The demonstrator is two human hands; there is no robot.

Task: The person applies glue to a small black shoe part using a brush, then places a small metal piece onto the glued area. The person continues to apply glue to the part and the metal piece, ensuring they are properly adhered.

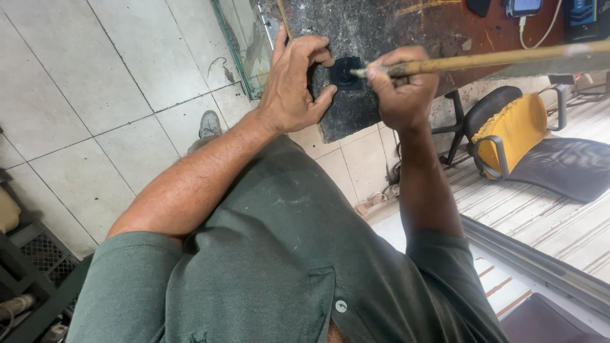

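Observation:
My left hand (295, 82) curls around a small black square part (346, 73) that lies on the corner of a dark, worn worktop (381, 32), with thumb and fingers touching its left side. My right hand (403, 92) grips a long yellowish wooden-handled tool (483, 60) whose tip rests on the black part. The handle runs off to the right edge of the view. My green shirt fills the lower part of the frame.
A phone with a white cable (524, 7) lies on the far part of the worktop. To the right stands an office chair with a yellow back and a grey seat (515, 130). Pale floor tiles (95, 95) lie to the left, a dark metal rack (25, 273) at the lower left.

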